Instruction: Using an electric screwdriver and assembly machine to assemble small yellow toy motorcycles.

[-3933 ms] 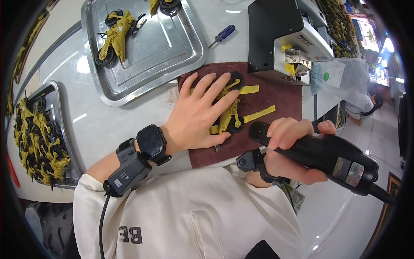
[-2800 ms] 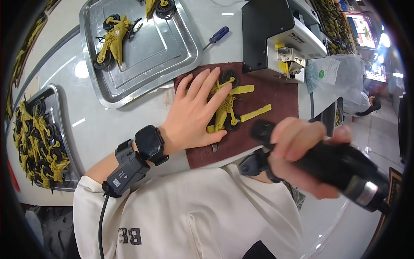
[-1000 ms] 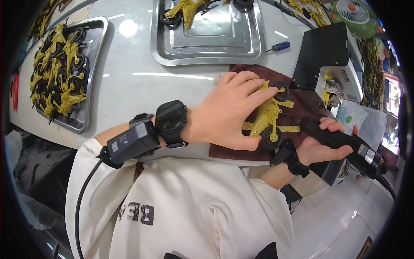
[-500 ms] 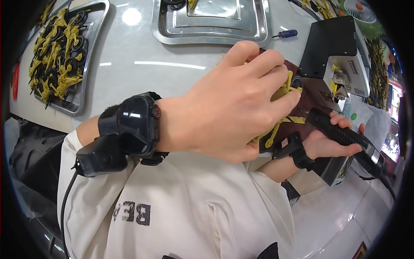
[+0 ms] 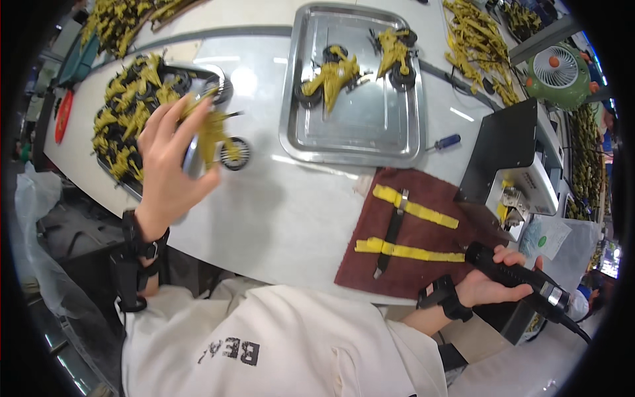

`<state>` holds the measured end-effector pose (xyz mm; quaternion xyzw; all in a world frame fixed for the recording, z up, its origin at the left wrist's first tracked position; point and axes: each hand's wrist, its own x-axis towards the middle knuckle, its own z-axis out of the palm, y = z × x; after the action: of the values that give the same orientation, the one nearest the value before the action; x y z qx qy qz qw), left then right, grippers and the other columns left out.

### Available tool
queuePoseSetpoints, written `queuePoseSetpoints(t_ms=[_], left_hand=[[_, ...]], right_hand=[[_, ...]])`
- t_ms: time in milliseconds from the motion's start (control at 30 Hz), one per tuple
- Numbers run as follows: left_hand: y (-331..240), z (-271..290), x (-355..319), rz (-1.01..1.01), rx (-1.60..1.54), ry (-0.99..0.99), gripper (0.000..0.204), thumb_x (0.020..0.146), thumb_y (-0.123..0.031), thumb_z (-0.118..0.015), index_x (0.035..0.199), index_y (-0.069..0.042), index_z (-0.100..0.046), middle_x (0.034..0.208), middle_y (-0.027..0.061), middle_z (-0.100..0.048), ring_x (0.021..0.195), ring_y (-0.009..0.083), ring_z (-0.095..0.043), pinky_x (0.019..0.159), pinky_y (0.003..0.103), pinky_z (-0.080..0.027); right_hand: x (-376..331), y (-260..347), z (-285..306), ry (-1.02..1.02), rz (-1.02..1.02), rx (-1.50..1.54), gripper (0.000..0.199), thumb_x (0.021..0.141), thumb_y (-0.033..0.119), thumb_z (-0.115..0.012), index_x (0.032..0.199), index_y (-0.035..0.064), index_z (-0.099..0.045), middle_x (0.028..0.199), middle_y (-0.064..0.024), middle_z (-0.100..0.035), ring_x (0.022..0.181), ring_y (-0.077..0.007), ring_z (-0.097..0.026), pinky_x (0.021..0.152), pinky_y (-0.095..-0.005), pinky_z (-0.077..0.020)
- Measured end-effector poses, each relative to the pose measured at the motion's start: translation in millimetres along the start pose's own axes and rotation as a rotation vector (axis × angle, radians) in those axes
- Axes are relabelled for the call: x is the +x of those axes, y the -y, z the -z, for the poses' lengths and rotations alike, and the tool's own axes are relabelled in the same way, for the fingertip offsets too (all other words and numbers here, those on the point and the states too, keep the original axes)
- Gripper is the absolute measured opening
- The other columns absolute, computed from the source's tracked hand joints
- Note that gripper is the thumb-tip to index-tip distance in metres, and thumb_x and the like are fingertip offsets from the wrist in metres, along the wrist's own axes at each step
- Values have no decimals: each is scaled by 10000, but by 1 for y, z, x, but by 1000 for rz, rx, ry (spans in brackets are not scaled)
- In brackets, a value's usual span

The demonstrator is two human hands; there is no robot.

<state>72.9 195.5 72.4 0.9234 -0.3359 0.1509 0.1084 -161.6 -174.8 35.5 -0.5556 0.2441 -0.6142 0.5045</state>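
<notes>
My left hand (image 5: 169, 172) is raised at the left and grips a yellow toy motorcycle (image 5: 215, 135) with black wheels, over the edge of the left tray (image 5: 126, 188) heaped with several similar yellow motorcycles. My right hand (image 5: 493, 281) rests at the lower right, closed on a black electric screwdriver (image 5: 522, 281) whose cable runs off to the right. Between them lies a dark brown mat (image 5: 413, 235) carrying two yellow strips (image 5: 410, 250) and a black bar (image 5: 391, 235).
A steel tray (image 5: 357, 142) at top centre holds two yellow motorcycles. A blue-handled screwdriver (image 5: 448, 141) lies beside it. A black box device (image 5: 512, 162) stands right of the mat, a green fan (image 5: 559, 74) behind it. Piles of yellow parts (image 5: 479, 46) line the back.
My left hand lifted the yellow motorcycle off the brown mat and carried it left to the tray of motorcycles. The right hand kept the screwdriver by the mat.
</notes>
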Motion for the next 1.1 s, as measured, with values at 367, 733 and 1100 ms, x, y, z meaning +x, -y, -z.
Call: queuePoseSetpoints(t_ms=[367, 733, 1100], left_hand=[[-35, -11, 78, -376, -185, 23, 765, 675, -234, -773, 1356, -93, -453, 1411, 239, -350, 1305, 412, -317, 1037, 476, -278], [-86, -124, 162, -117, 2, 274, 291, 753, -129, -575, 990, 25, -507, 724, 158, -622, 690, 308, -632, 652, 371, -480], [-172, -71, 63, 160, -1815, 899, 705, 800, 41, -524, 1426, -50, -211, 1124, 107, -541, 947, 120, -545, 803, 272, -472]], right_hand=[[-5, 7, -18, -39, 7, -55, 726, 894, 601, -419, 1319, 23, -303, 693, -51, -474, 556, -137, -425, 602, -304, -383], [-1, 12, -5, -111, -22, -65, 542, 963, 464, -353, 1300, 41, -402, 768, -36, -462, 643, -142, -439, 668, -302, -403], [-1, -1, 0, -32, 0, -30, 678, 904, 592, -418, 1331, 73, -334, 694, -27, -508, 592, -141, -451, 645, -327, -391]])
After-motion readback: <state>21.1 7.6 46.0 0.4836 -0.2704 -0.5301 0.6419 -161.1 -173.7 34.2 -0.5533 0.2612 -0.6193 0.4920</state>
